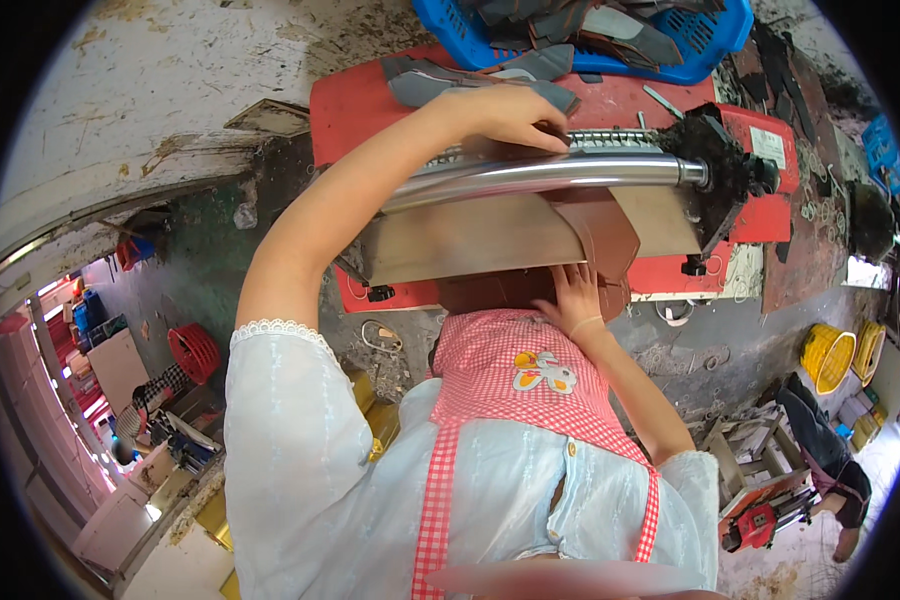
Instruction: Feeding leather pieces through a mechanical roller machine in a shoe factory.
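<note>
A red machine with a shiny metal roller (550, 174) lies across in front of me. My left hand (505, 115) reaches over the roller to its far side. Its fingers curl down there, their tips partly hidden; a strip of brown shows beneath them, but what they hold is unclear. A brown leather piece (605, 235) lies on the pale plate (470, 238) on my side of the roller. My right hand (576, 298) rests at the plate's near edge with fingers stretched flat, touching brown leather (485, 291) that spreads below the plate's edge.
Beyond the machine, grey cut pieces (480, 78) lie on its red top (355, 105). More fill a blue basket (710, 60). The machine's dark end housing (715, 150) stands at the roller's right. A yellow basket (828, 358) and a person (830, 440) are at far right.
</note>
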A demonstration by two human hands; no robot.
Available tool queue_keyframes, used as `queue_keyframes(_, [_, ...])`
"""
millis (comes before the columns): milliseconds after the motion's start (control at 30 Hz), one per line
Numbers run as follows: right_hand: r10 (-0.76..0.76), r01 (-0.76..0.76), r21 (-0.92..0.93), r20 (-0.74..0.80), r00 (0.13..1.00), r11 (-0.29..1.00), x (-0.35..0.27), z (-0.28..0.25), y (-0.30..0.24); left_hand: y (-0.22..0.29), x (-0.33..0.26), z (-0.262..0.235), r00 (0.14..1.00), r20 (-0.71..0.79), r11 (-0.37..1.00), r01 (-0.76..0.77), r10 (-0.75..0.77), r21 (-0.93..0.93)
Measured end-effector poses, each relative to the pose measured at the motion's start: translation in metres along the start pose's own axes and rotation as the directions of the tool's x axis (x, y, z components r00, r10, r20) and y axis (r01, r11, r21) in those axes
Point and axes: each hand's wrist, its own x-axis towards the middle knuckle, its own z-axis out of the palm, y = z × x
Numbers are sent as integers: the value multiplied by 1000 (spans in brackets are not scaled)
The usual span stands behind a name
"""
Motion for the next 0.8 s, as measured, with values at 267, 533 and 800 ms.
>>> queue_keyframes(267, [-160, 140, 214, 82, 984, 967, 6, -30, 24, -23, -29, -53, 938, -330, 965, -19, 108, 262])
queue_keyframes(533, [314, -297, 785, 138, 939, 544, 6, -93, -11, -101, -59, 14, 909, -399, 822, 316, -119, 474])
queue_keyframes(800, [-183, 66, 547, 162, 970, 835, -10, -40, -7, -22, -5, 33, 968, -211, 991, -135, 135, 16])
